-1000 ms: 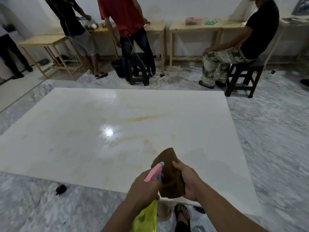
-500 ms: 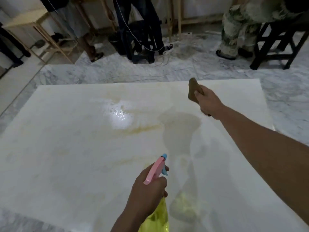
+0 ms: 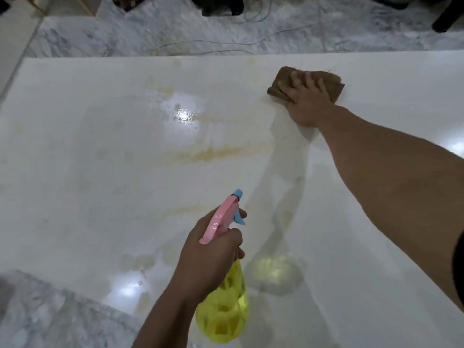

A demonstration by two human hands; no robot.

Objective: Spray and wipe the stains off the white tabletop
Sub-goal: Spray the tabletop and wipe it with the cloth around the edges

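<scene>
The white tabletop fills most of the view and carries yellowish streaks; the strongest stain runs across its middle, with fainter blotches nearer me. My left hand grips a spray bottle with a yellow body and a pink and blue trigger head, held above the near part of the top. My right hand presses flat on a brown cloth lying on the far right part of the tabletop, right of the main stain.
Grey marble floor lies beyond the far edge, with thin cables running across it and dark stool legs at the top edge. A patch of the same floor shows at the near left corner.
My head has leaned forward over the table. My right hand has carried the cloth from near the bottle out to the far right and set it flat on the top. The bottle stays low.
</scene>
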